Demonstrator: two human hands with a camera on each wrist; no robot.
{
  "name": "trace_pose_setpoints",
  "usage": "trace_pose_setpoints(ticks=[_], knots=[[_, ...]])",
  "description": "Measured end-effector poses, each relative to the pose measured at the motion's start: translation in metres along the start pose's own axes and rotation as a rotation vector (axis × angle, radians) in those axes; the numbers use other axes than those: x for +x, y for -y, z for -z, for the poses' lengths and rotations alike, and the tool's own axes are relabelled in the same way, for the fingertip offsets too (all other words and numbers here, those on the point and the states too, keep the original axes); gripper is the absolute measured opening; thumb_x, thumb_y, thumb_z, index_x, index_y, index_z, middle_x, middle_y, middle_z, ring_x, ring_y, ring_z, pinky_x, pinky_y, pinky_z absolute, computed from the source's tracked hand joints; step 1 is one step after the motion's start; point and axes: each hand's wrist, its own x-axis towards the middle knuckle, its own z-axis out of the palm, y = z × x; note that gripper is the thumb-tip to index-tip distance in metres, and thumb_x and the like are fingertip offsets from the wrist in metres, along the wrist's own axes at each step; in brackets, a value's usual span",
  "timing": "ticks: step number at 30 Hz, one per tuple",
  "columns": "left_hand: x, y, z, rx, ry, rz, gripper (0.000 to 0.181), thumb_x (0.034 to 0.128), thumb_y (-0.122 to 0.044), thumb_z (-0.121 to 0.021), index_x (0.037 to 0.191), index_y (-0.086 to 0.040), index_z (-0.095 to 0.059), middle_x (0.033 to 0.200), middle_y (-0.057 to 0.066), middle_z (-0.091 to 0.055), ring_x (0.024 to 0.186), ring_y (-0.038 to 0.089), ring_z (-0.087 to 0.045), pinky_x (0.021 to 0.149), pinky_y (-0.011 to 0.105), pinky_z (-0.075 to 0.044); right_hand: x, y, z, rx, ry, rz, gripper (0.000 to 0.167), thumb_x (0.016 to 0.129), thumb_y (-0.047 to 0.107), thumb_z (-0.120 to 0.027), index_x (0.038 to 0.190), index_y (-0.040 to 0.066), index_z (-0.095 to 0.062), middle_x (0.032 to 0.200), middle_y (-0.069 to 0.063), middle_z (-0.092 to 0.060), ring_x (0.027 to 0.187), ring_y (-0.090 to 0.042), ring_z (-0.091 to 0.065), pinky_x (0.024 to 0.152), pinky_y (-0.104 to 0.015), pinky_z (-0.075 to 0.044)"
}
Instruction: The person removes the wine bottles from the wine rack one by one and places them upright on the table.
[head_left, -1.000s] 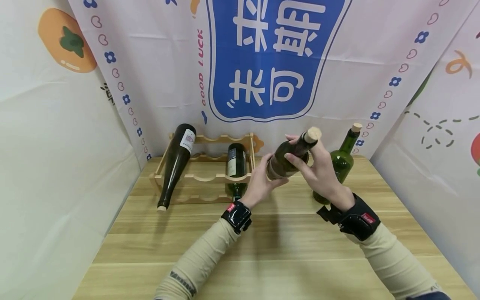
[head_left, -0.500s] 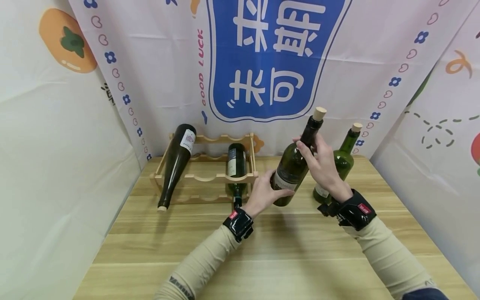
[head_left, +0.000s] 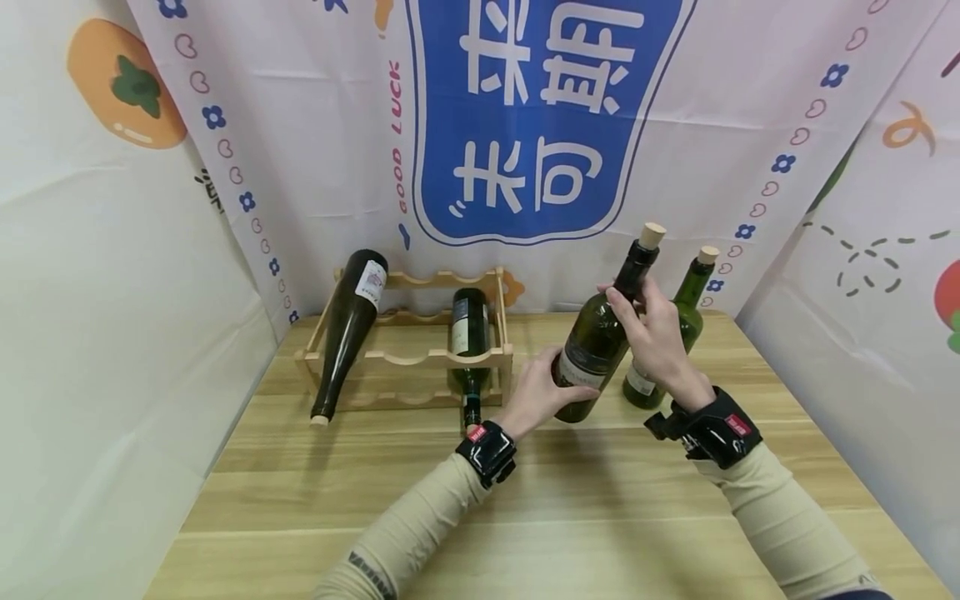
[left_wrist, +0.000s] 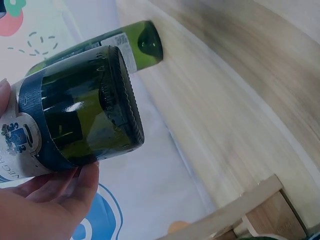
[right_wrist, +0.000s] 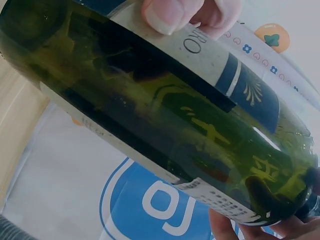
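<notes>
Head view: over the pale wood-grain tabletop, left hand curls round the lower body of a dark green glass bottle with a pale cork; right hand grips its neck and shoulder. Grips probably spread to share weight and steady the tilt. Base raised, cork end up toward far right. Beyond, at left, a pale wooden two-tier rack: scalloped rails, likely shaped against rolling, cradle a slender blackish glass bottle and a white-labelled dark glass bottle, necks near. Right, a corked green glass bottle stands upright. One second ago the held neck aimed cameraward; now its side shows lengthwise.
</notes>
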Motion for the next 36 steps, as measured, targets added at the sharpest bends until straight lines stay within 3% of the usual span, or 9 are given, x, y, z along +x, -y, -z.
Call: trace_pose_setpoints(ticks=[5, 12, 19, 36], knots=[[0.002, -0.002, -0.008, 0.011, 0.019, 0.006, 0.07, 0.0726, -0.043, -0.083, 0.129, -0.013, -0.056, 0.114, 0.004, -0.068, 0.098, 0.015, -0.065, 0.084, 0.026, -0.053, -0.003, -0.005, 0.006, -0.016, -0.011, -0.011, 0.03, 0.101, 0.021, -0.05, 0.124, 0.001, -0.052, 0.119, -0.014, -0.068, 0.107, -0.011, -0.061, 0.083, -0.015, -0.046], [0.006, -0.006, -0.019, 0.01, 0.036, 0.021, 0.068, 0.0714, -0.045, -0.083, 0.126, -0.013, -0.057, 0.113, 0.003, -0.067, 0.096, 0.014, -0.064, 0.082, 0.024, -0.053, -0.005, -0.012, 0.013, -0.024, -0.048, 0.009, 0.027, 0.1, 0.016, -0.052, 0.121, 0.0, -0.053, 0.116, -0.015, -0.07, 0.095, 0.01, -0.058, 0.079, -0.01, -0.046], [0.01, -0.013, -0.032, -0.038, 0.076, 0.021, 0.067, 0.0719, -0.044, -0.083, 0.125, -0.012, -0.056, 0.112, 0.002, -0.067, 0.094, 0.011, -0.064, 0.08, 0.022, -0.052, -0.009, -0.019, 0.023, -0.021, -0.068, -0.018, 0.028, 0.101, 0.017, -0.051, 0.121, -0.002, -0.052, 0.116, -0.02, -0.068, 0.092, 0.009, -0.059, 0.079, -0.009, -0.046], [0.018, -0.018, -0.056, 0.017, 0.096, -0.005, 0.07, 0.0709, -0.046, -0.083, 0.126, -0.011, -0.057, 0.111, 0.003, -0.068, 0.094, 0.01, -0.064, 0.08, 0.02, -0.052, -0.017, -0.033, 0.04, -0.062, -0.105, -0.048, 0.032, 0.1, 0.019, -0.051, 0.124, -0.003, -0.051, 0.115, -0.02, -0.069, 0.091, 0.012, -0.056, 0.077, -0.007, -0.044]])
